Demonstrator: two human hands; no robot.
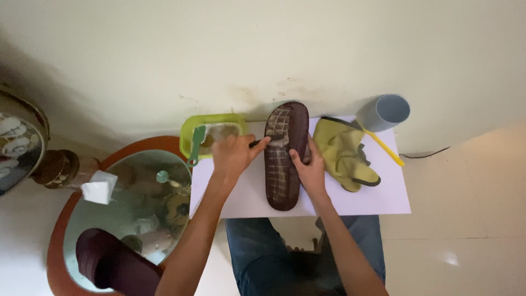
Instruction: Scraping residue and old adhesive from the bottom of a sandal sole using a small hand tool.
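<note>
Both hands work the upturned shoe (286, 156) at the board's (383, 200) back edge: left hand (233, 155) grasping a brush (262, 142), right hand (310, 170) clasping the shoe's side, best held firm under short strokes.

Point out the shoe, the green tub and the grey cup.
shoe (285, 164), head view, middle of the upturned sole
green tub (189, 127), head view, left rim
grey cup (383, 112), head view, outer wall
</note>
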